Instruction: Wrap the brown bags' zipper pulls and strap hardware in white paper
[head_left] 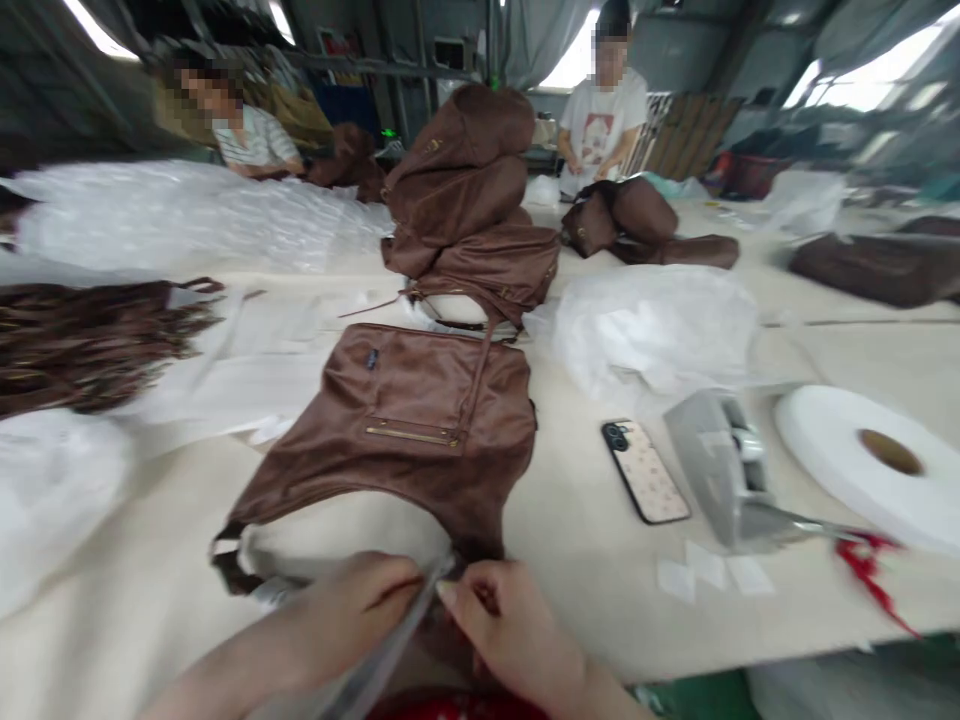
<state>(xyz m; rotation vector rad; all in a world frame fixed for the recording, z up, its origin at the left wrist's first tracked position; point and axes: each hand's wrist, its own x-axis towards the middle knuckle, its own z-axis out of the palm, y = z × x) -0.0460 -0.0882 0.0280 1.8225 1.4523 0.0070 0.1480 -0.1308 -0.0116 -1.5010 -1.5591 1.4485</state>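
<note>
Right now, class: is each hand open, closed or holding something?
Left hand: closed, fingers curled by the pale strip; its hold is hidden.
Right hand: closed, seemingly pinching the strip.

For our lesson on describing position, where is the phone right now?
In the head view, the phone lies on the table, right of centre, between the brown bag and the grey tape dispenser.

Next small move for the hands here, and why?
Probably bring the pale strip around the narrow part of the brown bag. The strip runs between the left hand and right hand, its far end close to that narrow part, and the right thumb is at its edge. Whether any is already wrapped, I can't tell.
</note>
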